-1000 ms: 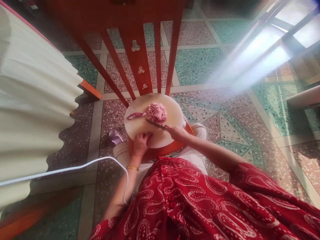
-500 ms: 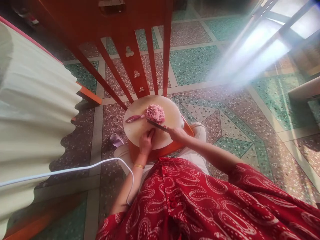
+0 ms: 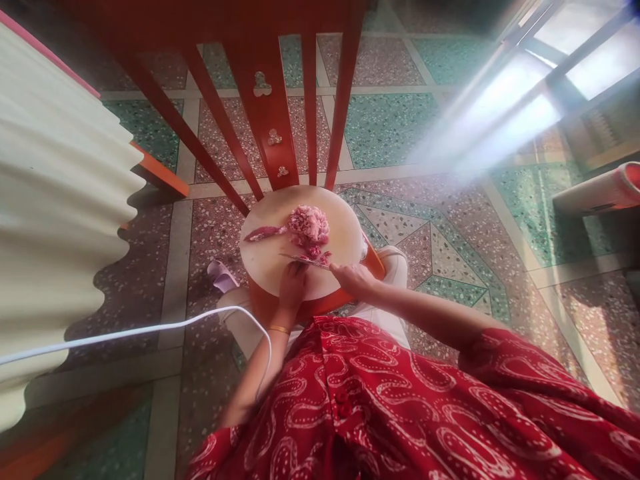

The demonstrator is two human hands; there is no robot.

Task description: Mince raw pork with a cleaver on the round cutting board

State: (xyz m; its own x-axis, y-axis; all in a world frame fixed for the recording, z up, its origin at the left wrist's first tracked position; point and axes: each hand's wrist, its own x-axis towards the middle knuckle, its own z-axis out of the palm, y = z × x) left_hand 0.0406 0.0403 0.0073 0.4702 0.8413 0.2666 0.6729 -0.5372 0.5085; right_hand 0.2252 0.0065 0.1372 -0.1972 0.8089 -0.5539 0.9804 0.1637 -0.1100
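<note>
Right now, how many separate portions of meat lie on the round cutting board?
3. A minced pile at the board's middle; a long uncut strip to its left; a few small bits by the knife. More may hide under the blade.

In the middle of the frame, a round cutting board (image 3: 345, 237) sits on a red chair (image 3: 273, 120), with a heap of pink chopped meat (image 3: 307, 223) and one long meat strip (image 3: 261, 233) just to its left. The right hand (image 3: 353, 277) holds a knife (image 3: 305, 259) low against the meat bits, and the left hand (image 3: 291, 285) rests on the board, fingers (image 3: 296, 269) beside the blade. A white cable (image 3: 135, 331) runs across the lower left over the speckled floor (image 3: 400, 127).
</note>
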